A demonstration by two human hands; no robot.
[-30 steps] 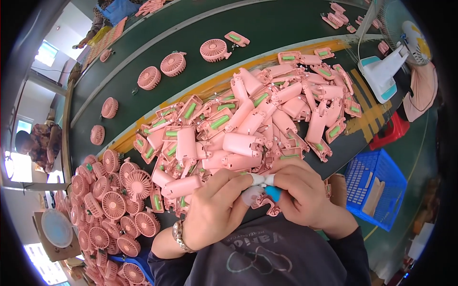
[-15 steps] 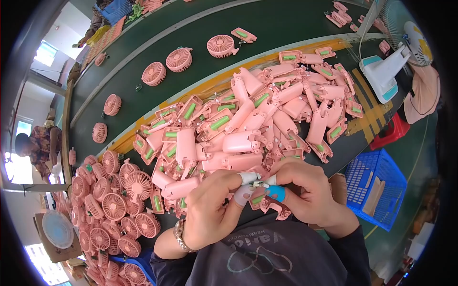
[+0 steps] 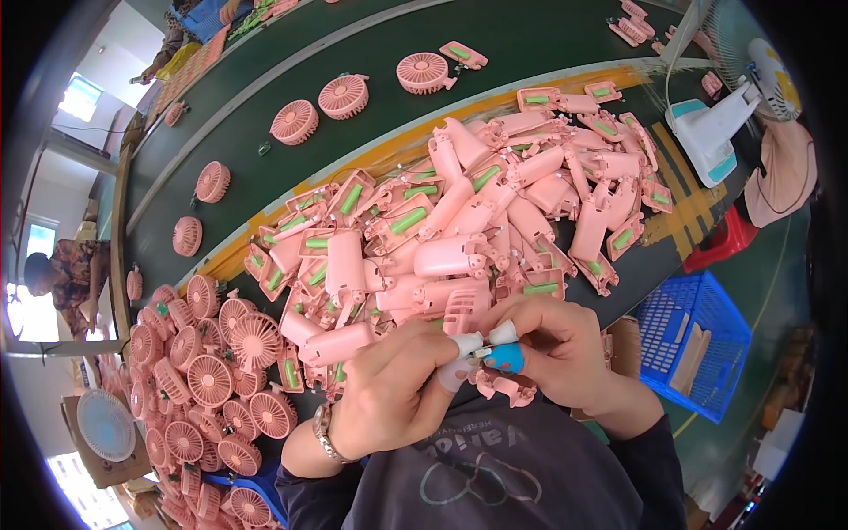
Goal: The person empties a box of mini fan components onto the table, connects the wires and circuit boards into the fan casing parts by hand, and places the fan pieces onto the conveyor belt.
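Observation:
My left hand and my right hand meet fingertip to fingertip near my chest. Both are closed in a pinch on a small white connector, whose details the fingers mostly hide. White and pale covers wrap the left thumb and finger; one white and one blue cover are on the right. Just under the fingertips shows a pink plastic fan piece. Behind them stands a pink slatted piece; whether it joins the lower one is hidden. A heap of pink handle shells with green cells lies beyond my hands.
Round pink fan heads are piled at the left. More fan heads ride on the green conveyor belt. At the right are a white desk fan, a blue crate and a red stool. A person is at far left.
The fan heads on the belt have shifted right. My hands have tilted the pink part, so its slatted piece now shows above the fingertips. Both hands still pinch the connector.

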